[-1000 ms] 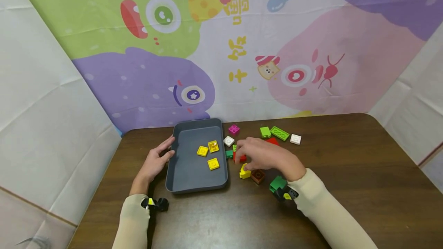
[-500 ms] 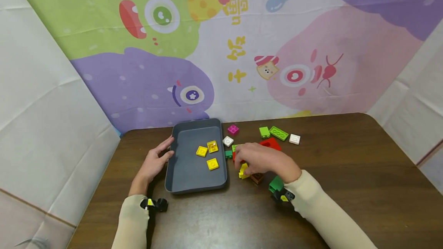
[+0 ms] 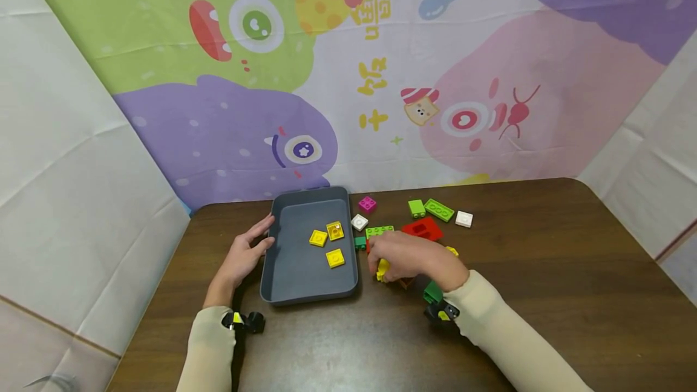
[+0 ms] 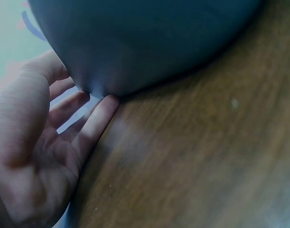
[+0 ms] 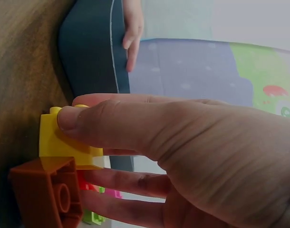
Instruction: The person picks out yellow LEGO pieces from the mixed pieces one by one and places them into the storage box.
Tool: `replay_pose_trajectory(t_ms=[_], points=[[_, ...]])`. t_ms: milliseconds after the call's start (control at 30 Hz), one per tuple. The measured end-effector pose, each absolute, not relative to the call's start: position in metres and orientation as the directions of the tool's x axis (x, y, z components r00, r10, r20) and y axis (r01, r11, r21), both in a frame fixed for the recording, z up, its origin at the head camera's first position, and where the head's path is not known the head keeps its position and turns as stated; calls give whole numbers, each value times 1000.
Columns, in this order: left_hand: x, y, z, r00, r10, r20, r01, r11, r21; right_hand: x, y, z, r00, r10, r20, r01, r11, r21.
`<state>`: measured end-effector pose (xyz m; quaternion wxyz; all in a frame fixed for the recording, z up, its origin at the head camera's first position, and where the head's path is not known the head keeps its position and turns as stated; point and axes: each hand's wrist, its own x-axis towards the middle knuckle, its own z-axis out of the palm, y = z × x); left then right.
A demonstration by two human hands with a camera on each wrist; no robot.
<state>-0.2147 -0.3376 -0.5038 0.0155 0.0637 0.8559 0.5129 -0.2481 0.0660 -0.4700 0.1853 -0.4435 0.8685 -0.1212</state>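
Note:
My right hand (image 3: 411, 256) pinches a yellow toy building brick (image 5: 59, 137) between thumb and index finger, just right of the grey tray (image 3: 288, 271). A brown brick (image 5: 33, 190), its hollow side showing in the right wrist view, lies right beside the yellow one; the hand mostly covers it in the head view. Inside the tray are three flat yellow pieces (image 3: 335, 258). My left hand (image 3: 245, 256) rests against the tray's left side, fingers extended and touching its wall in the left wrist view.
Behind the right hand lie a red piece (image 3: 422, 230) and a lime studded brick (image 3: 380, 231). Farther back are a magenta brick (image 3: 367, 204), a long lime piece (image 3: 439, 210) and a white piece (image 3: 464, 218). A green brick (image 3: 432, 292) sits by the right wrist.
My right hand has come down and slightly toward me, closing its fingers on the yellow brick. More of the red and lime pieces shows behind it. My left hand stays at the tray.

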Motion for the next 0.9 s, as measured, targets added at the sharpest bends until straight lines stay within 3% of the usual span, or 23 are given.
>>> replay_pose_trajectory(t_ms=[100, 400, 900], points=[[-215, -338, -504, -991, 125, 37, 92, 465, 881, -250, 65, -477, -525, -823, -218, -734, 567, -374], [-215, -338, -505, -993, 115, 32, 80, 448, 891, -222, 56, -435, -531, -802, -274, -715, 598, -363], [-215, -338, -505, -993, 115, 29, 78, 452, 889, -245, 58, -480, -506, -827, -246, -735, 562, -379]])
